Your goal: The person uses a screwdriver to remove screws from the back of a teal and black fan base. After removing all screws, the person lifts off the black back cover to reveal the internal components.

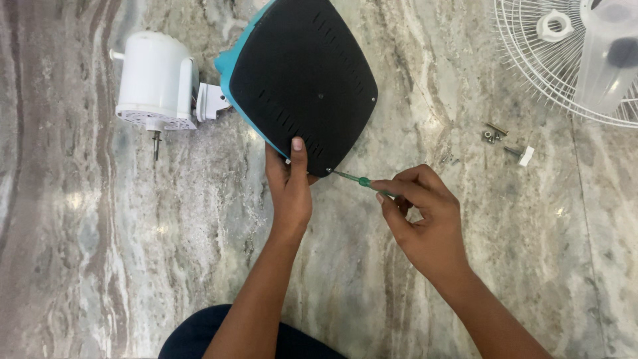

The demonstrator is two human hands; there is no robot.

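Observation:
A fan base point(302, 76) with a black underside and a teal rim lies tilted on the marble floor. My left hand point(289, 186) grips its near corner, thumb pressed on the black plate. A small green-handled screwdriver point(359, 180) is pinched in the fingers of my right hand point(422, 209); its thin metal tip touches the base's near corner, right of my left thumb. A white fan motor housing point(154, 81) with a short shaft joins the base's left side through a white bracket point(211, 101).
A white wire fan guard point(531, 60) lies at the top right, with a translucent fan blade point(608, 56) resting on it. Loose screws and nuts point(493, 133) and a small white part point(526, 155) lie on the floor right of the base. My dark-clothed knee point(199, 336) shows at the bottom.

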